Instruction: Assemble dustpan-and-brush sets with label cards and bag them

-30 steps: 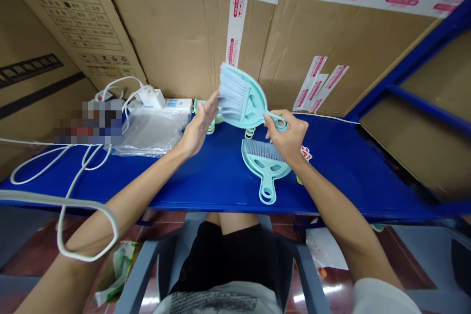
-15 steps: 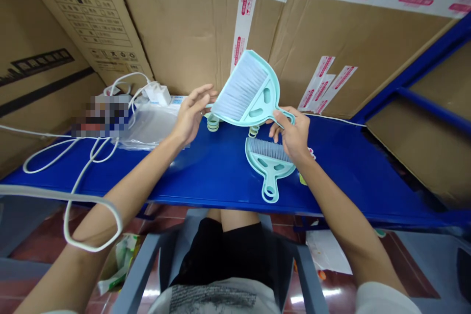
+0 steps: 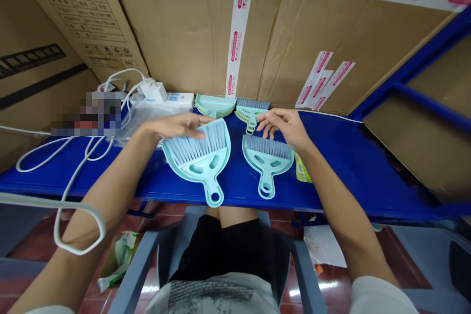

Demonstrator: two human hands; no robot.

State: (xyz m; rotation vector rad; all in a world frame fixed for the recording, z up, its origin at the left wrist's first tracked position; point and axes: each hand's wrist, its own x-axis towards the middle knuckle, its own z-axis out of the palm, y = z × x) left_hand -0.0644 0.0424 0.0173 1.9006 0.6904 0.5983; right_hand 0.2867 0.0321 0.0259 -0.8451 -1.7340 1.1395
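One pale green brush-and-dustpan set (image 3: 208, 171) is nearest, over the front of the blue tabletop (image 3: 360, 157), brush nested in pan and ring handle towards the person; whether it rests on the surface or is held just off it, I cannot tell. The left hand (image 3: 180, 126) grips its far edge, nearly closed, thumb laid over the bristles. Just beside it a second set (image 3: 268, 163) lies flat, likewise nested, with a yellow-green packet (image 3: 302, 169) to its right, partly behind the forearm. Both of these pairings look complete. Beyond the second set's bristles hangs the right hand (image 3: 281, 125), loosely curled, fingers parted, seemingly holding nothing; its fingertips come close to a stack of brushes (image 3: 252, 113), and I cannot tell whether they touch. Next to that, in front of the cardboard (image 3: 198, 34), sits a stack of dustpans (image 3: 215, 104). Pieces in these two stacks remain apart, so they appear to be the part not yet done; their number is hard to count. Half a second earlier the nearest set was raised and tilted, its handle in the right hand and the left hand at its lip; now the right hand has let go, and the set is lower, further left and turned handle-first. The second set has stayed put, while the stacks behind, largely hidden then, show plainly.
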